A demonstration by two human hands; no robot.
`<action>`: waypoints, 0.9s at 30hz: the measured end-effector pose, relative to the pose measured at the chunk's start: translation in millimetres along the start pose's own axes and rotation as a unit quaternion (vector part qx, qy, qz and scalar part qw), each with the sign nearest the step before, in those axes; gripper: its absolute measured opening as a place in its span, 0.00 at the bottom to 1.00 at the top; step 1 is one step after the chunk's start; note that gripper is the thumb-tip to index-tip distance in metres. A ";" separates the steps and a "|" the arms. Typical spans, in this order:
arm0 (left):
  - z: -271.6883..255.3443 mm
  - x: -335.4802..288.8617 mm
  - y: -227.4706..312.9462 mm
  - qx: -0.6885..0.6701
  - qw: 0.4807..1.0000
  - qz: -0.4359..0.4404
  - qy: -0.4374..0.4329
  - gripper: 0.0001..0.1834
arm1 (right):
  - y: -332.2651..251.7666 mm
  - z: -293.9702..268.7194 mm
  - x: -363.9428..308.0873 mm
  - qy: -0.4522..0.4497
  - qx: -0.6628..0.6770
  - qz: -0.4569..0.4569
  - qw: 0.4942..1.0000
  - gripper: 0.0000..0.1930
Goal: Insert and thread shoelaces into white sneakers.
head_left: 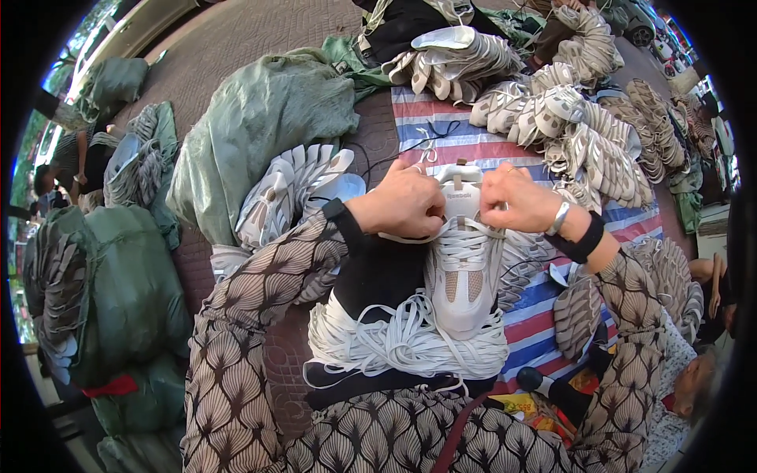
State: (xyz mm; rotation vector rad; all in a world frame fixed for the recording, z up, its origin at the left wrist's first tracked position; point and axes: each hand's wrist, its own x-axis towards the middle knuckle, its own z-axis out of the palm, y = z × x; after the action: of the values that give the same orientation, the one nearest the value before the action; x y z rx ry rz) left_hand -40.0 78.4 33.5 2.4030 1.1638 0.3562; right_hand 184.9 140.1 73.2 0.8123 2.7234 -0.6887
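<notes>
A white and beige sneaker upper (463, 296) lies across my lap, toe toward me and tongue (462, 203) pointing away. White shoelace (465, 240) crosses its eyelets. Left of the tongue, my left hand (404, 202) is closed with curled fingers; a strand of the lace runs up to it. My right hand (516, 202) is closed in the same way on the right side, also at the lace. The exact finger contact is partly hidden by the knuckles. Under the toe spreads a thick bundle of loose white laces (378, 339) on black cloth.
Nested sneaker uppers (288, 189) lie beyond my left forearm, beside a large green sack (264, 118). Several more rows of uppers (544, 110) cover the striped sheet (441, 118) at the right. Another green sack (138, 284) stands at left. A person (694, 382) sits close at my right.
</notes>
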 end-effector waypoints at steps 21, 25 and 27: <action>-72.1 94.2 -14.8 -0.544 0.824 -0.125 0.100 0.13 | 77.3 -126.1 94.5 0.397 0.660 -0.057 0.636 0.09; -90.3 116.5 -22.5 -0.554 0.802 -0.101 0.200 0.13 | 93.1 -81.9 45.6 0.198 0.696 0.007 0.690 0.13; -87.5 99.0 -30.2 -0.554 0.799 -0.113 0.207 0.13 | 26.2 -46.3 46.9 0.106 0.714 0.036 0.692 0.16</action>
State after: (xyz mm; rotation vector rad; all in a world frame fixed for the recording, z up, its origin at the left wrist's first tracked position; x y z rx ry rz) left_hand -35.8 197.4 98.1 1.1594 0.9547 1.1450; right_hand 157.7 203.9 88.1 1.1920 1.7339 -2.8824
